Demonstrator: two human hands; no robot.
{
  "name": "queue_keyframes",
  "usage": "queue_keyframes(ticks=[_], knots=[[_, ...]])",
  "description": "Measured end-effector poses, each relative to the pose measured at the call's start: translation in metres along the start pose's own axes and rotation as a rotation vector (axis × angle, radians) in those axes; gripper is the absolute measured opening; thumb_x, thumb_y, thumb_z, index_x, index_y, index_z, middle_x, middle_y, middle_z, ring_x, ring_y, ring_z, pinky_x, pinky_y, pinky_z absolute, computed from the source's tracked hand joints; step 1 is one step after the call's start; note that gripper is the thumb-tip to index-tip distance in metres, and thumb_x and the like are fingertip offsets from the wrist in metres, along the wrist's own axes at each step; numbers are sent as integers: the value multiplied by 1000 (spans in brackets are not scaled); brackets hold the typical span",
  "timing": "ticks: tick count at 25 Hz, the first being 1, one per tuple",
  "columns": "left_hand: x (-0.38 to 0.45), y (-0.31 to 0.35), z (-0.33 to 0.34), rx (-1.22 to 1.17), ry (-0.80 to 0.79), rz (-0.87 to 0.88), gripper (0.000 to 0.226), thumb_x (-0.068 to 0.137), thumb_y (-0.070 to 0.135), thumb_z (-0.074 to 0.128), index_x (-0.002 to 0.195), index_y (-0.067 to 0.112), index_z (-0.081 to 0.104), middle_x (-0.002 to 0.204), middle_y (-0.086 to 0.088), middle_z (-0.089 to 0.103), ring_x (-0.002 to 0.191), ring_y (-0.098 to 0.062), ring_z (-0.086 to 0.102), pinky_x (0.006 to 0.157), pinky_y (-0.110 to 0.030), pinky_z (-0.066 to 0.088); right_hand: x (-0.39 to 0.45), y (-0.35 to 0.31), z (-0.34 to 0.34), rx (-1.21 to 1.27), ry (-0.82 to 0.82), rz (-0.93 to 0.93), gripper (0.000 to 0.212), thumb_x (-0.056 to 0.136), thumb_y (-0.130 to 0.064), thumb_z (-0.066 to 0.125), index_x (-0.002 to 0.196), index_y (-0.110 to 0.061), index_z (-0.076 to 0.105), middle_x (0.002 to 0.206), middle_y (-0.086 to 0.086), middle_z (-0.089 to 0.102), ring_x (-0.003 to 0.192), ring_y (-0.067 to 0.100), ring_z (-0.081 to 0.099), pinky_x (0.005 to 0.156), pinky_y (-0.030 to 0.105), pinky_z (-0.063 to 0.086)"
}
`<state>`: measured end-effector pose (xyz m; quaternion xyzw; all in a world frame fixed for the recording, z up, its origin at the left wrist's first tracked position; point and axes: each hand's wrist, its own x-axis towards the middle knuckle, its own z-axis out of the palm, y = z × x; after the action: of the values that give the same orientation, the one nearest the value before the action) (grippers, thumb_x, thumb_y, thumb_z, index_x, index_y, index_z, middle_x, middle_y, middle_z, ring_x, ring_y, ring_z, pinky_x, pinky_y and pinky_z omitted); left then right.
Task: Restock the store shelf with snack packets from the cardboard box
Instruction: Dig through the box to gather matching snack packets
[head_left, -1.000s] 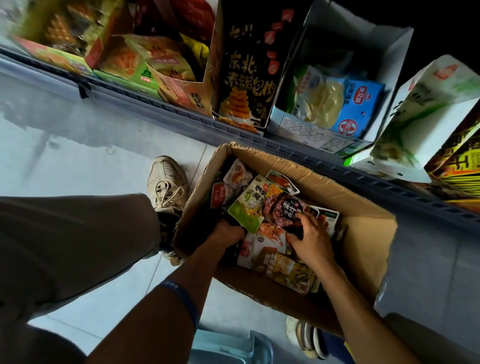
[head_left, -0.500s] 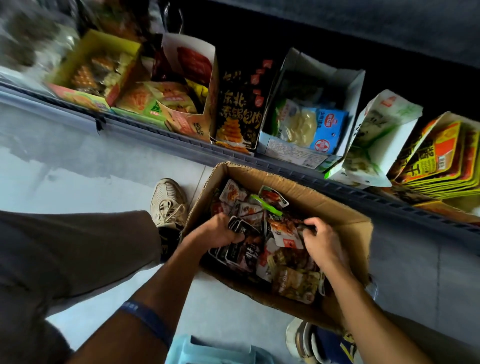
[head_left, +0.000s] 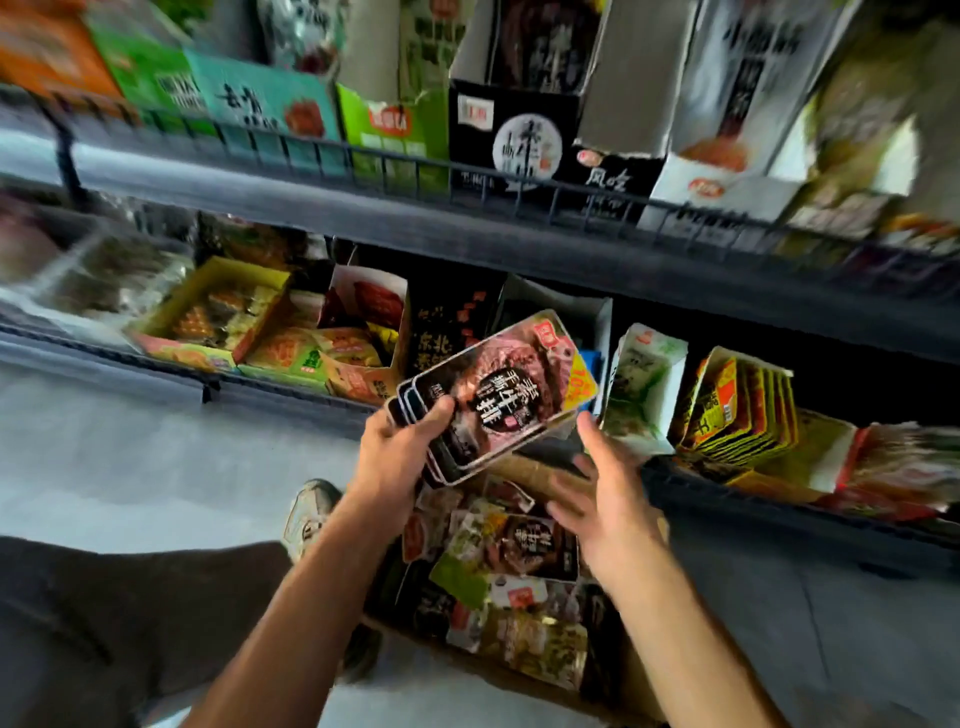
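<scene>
Gripping a small stack of dark, glossy snack packets (head_left: 493, 400) above the brown cardboard box (head_left: 631, 686), the left hand (head_left: 400, 457) has yet to shelve them on the dark metal store shelf (head_left: 467, 228), the right hand (head_left: 602, 499) spread empty beside, many packets remaining boxed.

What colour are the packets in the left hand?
Mostly black with reddish-brown meat and a yellow corner, seen in the head view: packets, left hand.

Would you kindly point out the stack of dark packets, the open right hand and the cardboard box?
Stack of dark packets (head_left: 498, 395), head view, on the top packet's printed front.
Right hand (head_left: 608, 514), head view, on the palm.
Cardboard box (head_left: 631, 670), head view, on its right wall.
</scene>
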<state>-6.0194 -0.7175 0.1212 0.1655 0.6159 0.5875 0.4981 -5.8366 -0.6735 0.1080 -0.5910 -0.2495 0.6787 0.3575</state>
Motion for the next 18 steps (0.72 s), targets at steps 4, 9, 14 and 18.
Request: queue_keyframes(ticks=[4,9,14,18], knots=[[-49,9,41,-63,-245,74,26,85,-1,70,104,16,74,104,-14,75,100,-34,70,92,-49,54,-35,-33,10,132,-259,-41,73,64,-42,87,128,-17,63,119,13,71,108,33,69,92,50,54],[-69,61,35,-216,-596,-366,36,79,20,65,111,6,74,122,-25,66,112,-40,61,110,-56,38,-65,-81,-18,102,-368,-147,48,74,-11,73,121,-8,65,116,15,72,109,35,68,89,45,53],[-79,100,40,23,-605,-386,42,79,18,68,118,2,71,124,-24,66,113,-39,65,105,-49,45,-64,-91,-21,4,-509,-150,51,68,-7,82,117,-14,69,119,15,70,110,33,67,91,47,49],[-78,93,50,81,-477,-258,36,81,0,64,115,8,72,117,-25,69,108,-43,67,100,-55,48,-59,-98,-17,-80,-500,-245,64,65,-9,83,125,-16,62,119,11,71,110,30,68,92,45,50]])
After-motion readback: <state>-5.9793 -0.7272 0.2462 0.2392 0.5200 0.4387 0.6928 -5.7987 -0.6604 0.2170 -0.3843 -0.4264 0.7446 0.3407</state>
